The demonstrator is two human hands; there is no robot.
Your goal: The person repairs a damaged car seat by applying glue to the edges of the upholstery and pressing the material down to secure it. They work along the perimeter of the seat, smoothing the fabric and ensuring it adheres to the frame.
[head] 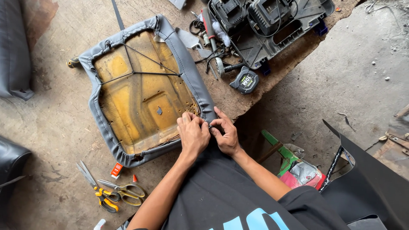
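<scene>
The grey vinyl cover point(194, 76) is pinched at the near corner of the upturned yellow seat base point(140, 93) by the left hand point(194, 134) and right hand point(226, 134), both closed on its edge; tension is best kept even; wrinkles smoothed.

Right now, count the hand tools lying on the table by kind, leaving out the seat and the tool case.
Scissors: 2
Tape measure: 1
Screwdriver with red handle: 1
Total: 4
The pile by the case hides smaller tools, so this counts only clear ones.
</scene>
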